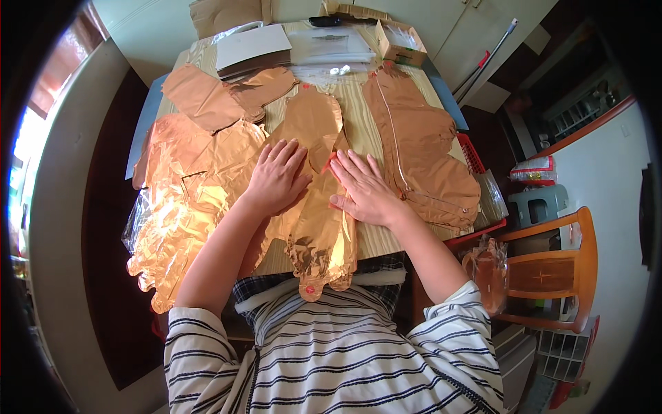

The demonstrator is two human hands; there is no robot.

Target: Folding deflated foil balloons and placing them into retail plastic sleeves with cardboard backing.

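Resting palm-down, fingers extended and nothing gripped, the left hand (279,181) and the right hand (367,192) are laid on the gold foil piece (321,196) at the front of the table (379,238). Its upper part is apparently smoothed; its lower end, hung over the edge, is left creased. Leftward, a crumpled foil heap (186,200) is seemingly still unflattened; rightward, a flatter foil piece (422,145) is laid out, perhaps finished.

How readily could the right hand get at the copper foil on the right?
Probably yes: the right hand lies flat on the gold foil in the middle, and nothing visible blocks its way to the copper foil.
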